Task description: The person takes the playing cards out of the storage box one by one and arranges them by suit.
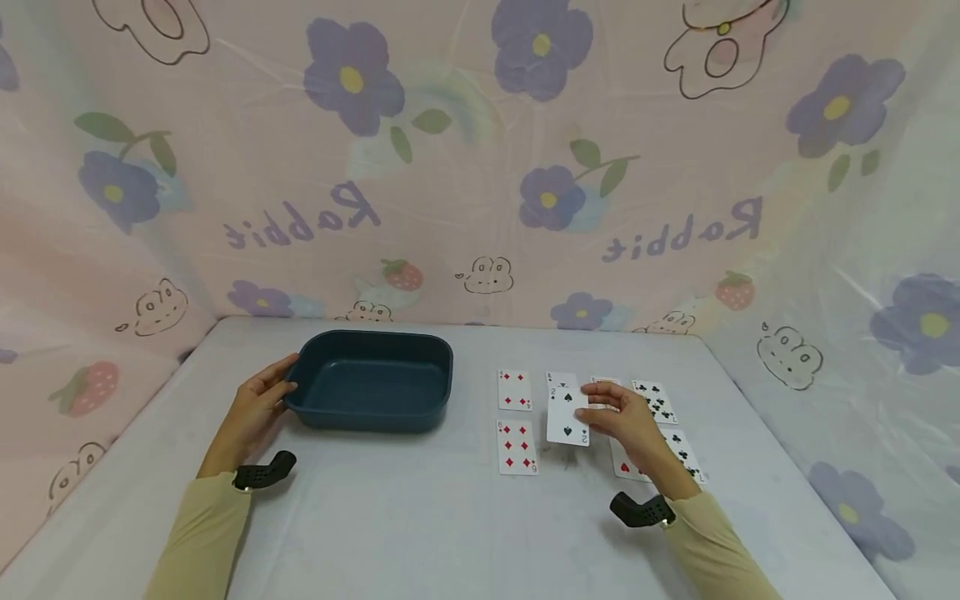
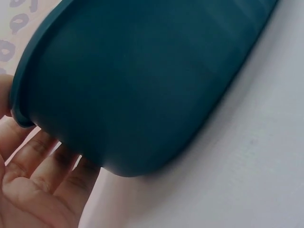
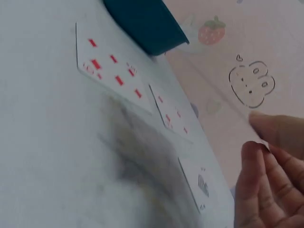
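Note:
My left hand (image 1: 251,412) grips the left end of a dark blue rectangular tub (image 1: 367,417). In the left wrist view its thumb lies over the rim and its fingers rest against the outer wall. Between thumb and fingers, my right hand (image 1: 628,421) pinches a two of spades (image 1: 558,417), lifted off the table, its face toward the head camera. In the right wrist view this card shows only as a thin edge. Behind it an ace card (image 1: 558,379) lies partly covered. A four of diamonds (image 1: 514,390) and a six of diamonds (image 1: 517,448) lie left of it.
Under and beside the right hand lie red cards (image 1: 628,468), partly hidden, and club cards (image 1: 654,402) at the right. A white cloth covers the table (image 1: 390,517). A patterned curtain (image 1: 450,192) hangs behind and at both sides.

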{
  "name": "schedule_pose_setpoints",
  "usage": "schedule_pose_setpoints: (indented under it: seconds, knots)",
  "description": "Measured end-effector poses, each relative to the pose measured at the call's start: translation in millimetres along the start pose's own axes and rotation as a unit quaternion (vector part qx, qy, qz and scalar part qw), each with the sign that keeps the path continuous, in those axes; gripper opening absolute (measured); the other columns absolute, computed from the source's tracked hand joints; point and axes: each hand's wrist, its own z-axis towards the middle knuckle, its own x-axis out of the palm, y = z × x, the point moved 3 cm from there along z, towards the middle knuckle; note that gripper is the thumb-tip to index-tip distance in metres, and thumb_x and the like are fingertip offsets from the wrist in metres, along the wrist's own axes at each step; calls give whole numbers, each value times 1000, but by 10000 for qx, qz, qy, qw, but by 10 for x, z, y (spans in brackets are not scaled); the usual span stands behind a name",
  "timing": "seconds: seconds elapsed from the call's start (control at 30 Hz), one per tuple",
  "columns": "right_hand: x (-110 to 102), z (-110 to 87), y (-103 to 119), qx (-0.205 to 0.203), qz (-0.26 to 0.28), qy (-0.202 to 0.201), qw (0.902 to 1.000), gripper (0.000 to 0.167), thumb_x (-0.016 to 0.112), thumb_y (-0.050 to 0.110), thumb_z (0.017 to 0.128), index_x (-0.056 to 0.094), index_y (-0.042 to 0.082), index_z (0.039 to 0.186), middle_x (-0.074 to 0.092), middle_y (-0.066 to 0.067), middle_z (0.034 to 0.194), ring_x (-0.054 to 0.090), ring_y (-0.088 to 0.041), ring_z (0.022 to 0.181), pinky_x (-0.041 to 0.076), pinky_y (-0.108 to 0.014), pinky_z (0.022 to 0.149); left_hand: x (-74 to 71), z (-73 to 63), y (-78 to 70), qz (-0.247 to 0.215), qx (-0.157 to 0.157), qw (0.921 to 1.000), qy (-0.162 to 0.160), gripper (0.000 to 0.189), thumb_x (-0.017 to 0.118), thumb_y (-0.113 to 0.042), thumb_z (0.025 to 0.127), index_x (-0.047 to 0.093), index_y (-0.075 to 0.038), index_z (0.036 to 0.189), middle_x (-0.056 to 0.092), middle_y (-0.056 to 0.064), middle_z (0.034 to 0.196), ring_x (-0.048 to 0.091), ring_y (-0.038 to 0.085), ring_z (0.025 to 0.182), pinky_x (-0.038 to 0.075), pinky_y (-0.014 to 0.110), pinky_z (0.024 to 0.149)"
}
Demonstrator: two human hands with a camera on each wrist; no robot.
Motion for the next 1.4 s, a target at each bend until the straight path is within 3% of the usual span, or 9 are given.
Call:
schedule_pose_setpoints:
  seconds: [0.2,0.47,0.7,0.93,1.13,1.4]
  knots:
    - [-53,-20,-101,-9,-614,147,9980,53,79,13,79,58,-1,125,57,-16,119,53,-23,105,47,-31,83,-9,0,-6,-27,-61,9999,-78,55,48,-12,102,27,-3,152,16,15,159,29,17,134,43,14,87]
    - [-43,-38,-175,-38,-717,358,9968,49,78,5,77,59,-5,121,58,-20,117,63,-24,94,52,-32,75,-13,18,12,156,-11,9998,-105,55,48,-13,102,28,-4,152,17,16,158,32,14,131,42,14,86]
    - [-7,-39,-179,-427,-1788,316,9825,40,81,5,73,66,0,110,65,-13,104,64,-24,88,51,-31,72,-24,5,15,216,-46,9996,-151,54,46,-13,102,28,-4,152,15,18,158,33,14,130,43,14,85]
    - [-1,-16,-168,-520,-2396,179,9693,37,82,6,72,67,2,106,66,-11,106,65,-21,87,52,-32,73,-19,28,26,140,-62,9998,-101,55,47,-14,102,27,-5,153,16,16,159,32,16,131,43,15,86]
    - [-8,-15,-212,-319,-2524,43,9671,38,83,5,71,67,2,105,67,-7,104,64,-18,85,50,-30,72,-6,47,12,303,-103,9995,-52,55,45,-13,103,25,-4,153,13,18,158,22,26,140,43,14,87]
    - [-64,-48,-193,-422,-2543,66,9662,37,83,9,72,68,2,105,67,-5,96,65,-19,83,50,-30,70,-8,41,16,678,40,9977,56,55,43,-15,104,22,-2,153,13,22,157,18,35,140,41,12,86]
